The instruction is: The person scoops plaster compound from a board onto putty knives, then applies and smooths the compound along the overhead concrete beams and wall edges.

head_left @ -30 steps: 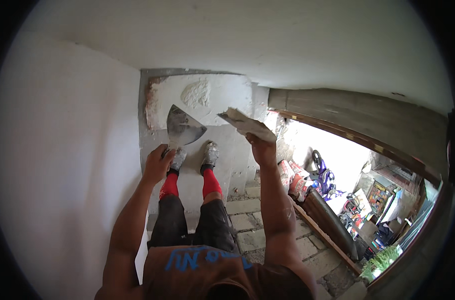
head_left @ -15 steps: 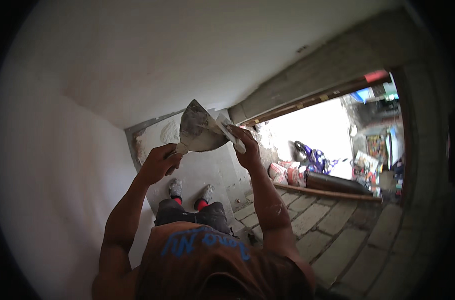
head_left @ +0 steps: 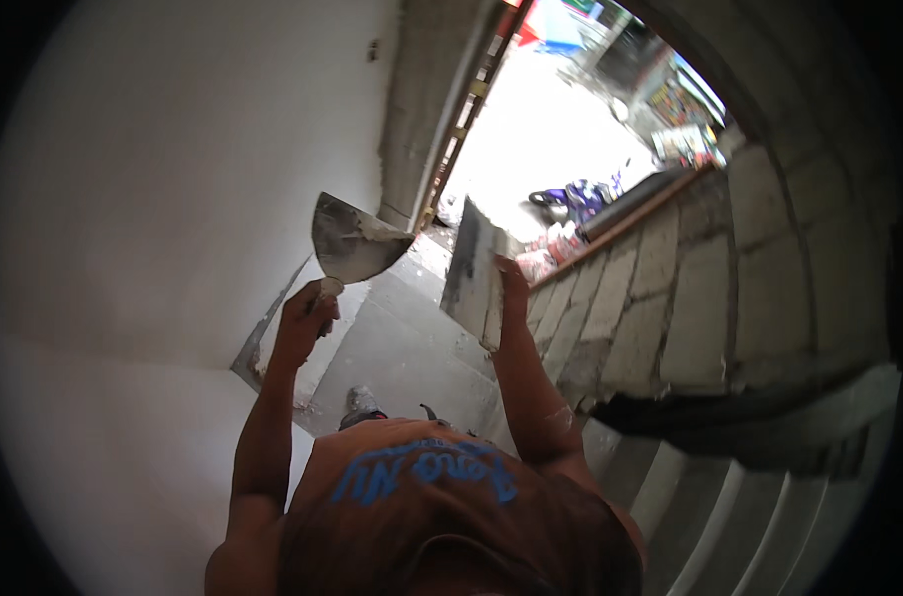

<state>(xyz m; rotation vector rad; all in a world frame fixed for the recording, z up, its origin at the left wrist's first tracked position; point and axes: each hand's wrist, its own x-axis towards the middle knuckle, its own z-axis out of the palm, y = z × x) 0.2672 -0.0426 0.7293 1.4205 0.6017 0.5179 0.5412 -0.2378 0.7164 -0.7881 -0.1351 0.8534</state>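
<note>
In front of my chest, my left hand (head_left: 307,320) grips the short handle of a wide putty knife (head_left: 355,241). Its fan-shaped metal blade points up and away from me, with pale compound smeared along the edge. To its right, my right hand (head_left: 513,293) is closed round a rectangular plastering trowel (head_left: 469,266). The trowel is tilted, showing a grey, streaked blade; most of its handle is hidden by my fingers. A gap separates the two tools. Neither one touches the wall.
A smooth white wall (head_left: 173,199) rises on the left. Far ahead is a bright doorway with a purple motorcycle (head_left: 580,199) and stuffed sacks (head_left: 551,253) beside it. Bare block wall (head_left: 699,298) runs along the right, with pale steps (head_left: 729,526) at lower right.
The trowel has come away from the putty knife's blade and turned its broad side into view. My body and view have swung rightward, bringing the steps into sight.
</note>
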